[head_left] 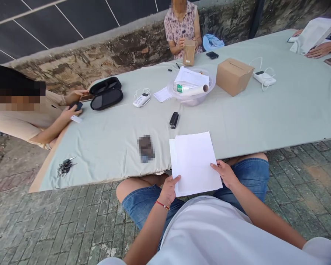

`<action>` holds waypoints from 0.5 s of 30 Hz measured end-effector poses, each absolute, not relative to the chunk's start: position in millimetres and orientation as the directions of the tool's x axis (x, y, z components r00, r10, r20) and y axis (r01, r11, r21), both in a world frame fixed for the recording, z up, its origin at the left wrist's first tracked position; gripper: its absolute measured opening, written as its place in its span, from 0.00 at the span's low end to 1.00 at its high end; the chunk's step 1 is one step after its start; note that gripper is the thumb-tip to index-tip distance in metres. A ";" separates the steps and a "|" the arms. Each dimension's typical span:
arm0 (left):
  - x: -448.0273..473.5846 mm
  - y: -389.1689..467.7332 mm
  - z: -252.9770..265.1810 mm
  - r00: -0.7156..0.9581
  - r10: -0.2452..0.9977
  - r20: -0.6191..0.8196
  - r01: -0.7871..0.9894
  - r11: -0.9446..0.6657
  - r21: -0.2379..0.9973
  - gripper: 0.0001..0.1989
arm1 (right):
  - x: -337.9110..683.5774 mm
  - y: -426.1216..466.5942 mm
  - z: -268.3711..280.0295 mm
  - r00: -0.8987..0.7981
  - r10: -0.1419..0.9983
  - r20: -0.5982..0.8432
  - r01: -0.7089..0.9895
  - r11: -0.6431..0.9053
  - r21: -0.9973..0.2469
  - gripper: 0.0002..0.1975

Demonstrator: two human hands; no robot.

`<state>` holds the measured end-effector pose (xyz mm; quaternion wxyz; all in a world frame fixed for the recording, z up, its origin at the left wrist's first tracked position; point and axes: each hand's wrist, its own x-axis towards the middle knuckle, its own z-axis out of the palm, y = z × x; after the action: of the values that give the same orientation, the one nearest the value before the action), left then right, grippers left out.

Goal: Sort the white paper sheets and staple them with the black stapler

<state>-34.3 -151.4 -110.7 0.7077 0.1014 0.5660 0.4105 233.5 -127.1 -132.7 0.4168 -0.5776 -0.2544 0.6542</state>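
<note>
White sheets (pixel 194 162) held across near edge of tabletop (pixel 112 143), far part above cloth. Left side pinched in left hand's (pixel 169 189) grip, right side in right hand's (pixel 226 173), thumbs uppermost, presumably so the slightly offset stack is kept flat. Stapler (pixel 174 120) placed just beyond, apparently within reach.
</note>
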 end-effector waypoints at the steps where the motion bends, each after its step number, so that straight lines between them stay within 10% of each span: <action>1: -32.4 -150.9 -113.1 -0.017 0.695 -0.719 -0.470 0.629 0.619 0.21 | 233.9 -131.1 -134.1 0.014 0.826 -0.563 -0.269 -0.539 -0.798 0.17; 15: -27.7 -137.3 -107.7 -0.110 0.780 -0.616 -0.405 0.531 0.744 0.20 | 291.8 -129.0 -134.0 0.309 0.795 -0.522 -0.229 -0.471 -0.852 0.17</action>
<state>-27.7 -137.3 -107.7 0.6477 0.1593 0.5882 0.4574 291.8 -129.0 -134.0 0.4676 -0.6603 -0.2142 0.5472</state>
